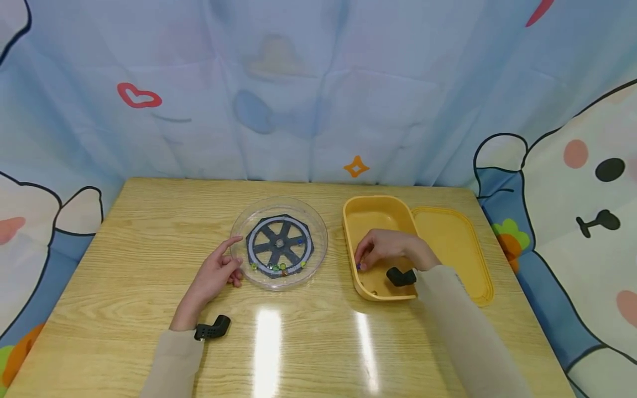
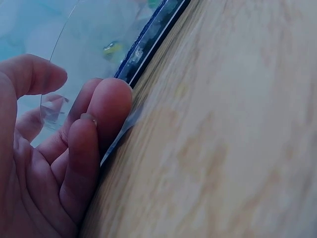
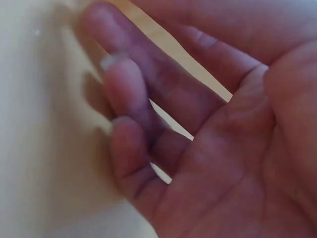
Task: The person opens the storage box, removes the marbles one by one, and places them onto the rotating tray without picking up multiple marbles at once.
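Observation:
A round clear plastic dish (image 1: 318, 265) stands left of centre, with a dark spoked wheel pattern (image 1: 280, 243) showing in it. Several glass marbles, yellow-green, clear and reddish, sit along its near side, and a blue marble (image 1: 300, 241) lies toward the right. My left hand (image 1: 215, 273) rests at the dish's left rim, index finger extended and the other fingers loosely bent. Inside a yellow box (image 1: 380, 203), my right hand (image 1: 385, 249) pinches a small blue marble (image 1: 359, 266) at its fingertips. The right wrist view shows bent fingers (image 3: 126, 87) but no marble.
A yellow lid (image 1: 450, 243) lies flat against the box's right side. Small marbles (image 1: 374, 293) are in the near end of the box. Both stand on a wooden table (image 1: 313, 342), which ends at a printed curtain (image 1: 308, 138) behind.

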The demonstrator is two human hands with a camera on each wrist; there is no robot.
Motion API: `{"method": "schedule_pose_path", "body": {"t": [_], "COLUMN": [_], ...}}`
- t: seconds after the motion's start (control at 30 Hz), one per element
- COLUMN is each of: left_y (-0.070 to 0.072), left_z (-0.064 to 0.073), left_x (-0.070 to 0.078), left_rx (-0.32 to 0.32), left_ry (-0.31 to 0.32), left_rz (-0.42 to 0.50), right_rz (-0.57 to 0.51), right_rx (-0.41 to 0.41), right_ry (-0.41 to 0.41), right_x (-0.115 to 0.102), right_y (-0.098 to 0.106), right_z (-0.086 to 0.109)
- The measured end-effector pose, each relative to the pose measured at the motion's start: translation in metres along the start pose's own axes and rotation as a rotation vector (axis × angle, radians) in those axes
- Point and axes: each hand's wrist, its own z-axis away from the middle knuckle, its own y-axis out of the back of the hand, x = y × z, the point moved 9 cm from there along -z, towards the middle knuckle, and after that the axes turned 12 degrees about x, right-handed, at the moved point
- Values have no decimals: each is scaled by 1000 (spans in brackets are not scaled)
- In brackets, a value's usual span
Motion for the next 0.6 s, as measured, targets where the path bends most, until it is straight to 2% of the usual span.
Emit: {"method": "schedule_pose_path", "body": {"t": [0.2, 0.33, 0.6], "left_y": [0, 0, 0], "left_z": [0, 0, 0], "left_x": [0, 0, 1], "left_rx": [0, 3, -3], "left_ry": [-14, -13, -13], "left_rz": [0, 8, 21], "right_rz": [-46, -62, -81], "right_rx": [39, 102, 351], "right_ry": [1, -2, -22], "right_x": [-1, -3, -11], "right_y": [11, 24, 54], "right_z": [8, 16, 32]}}
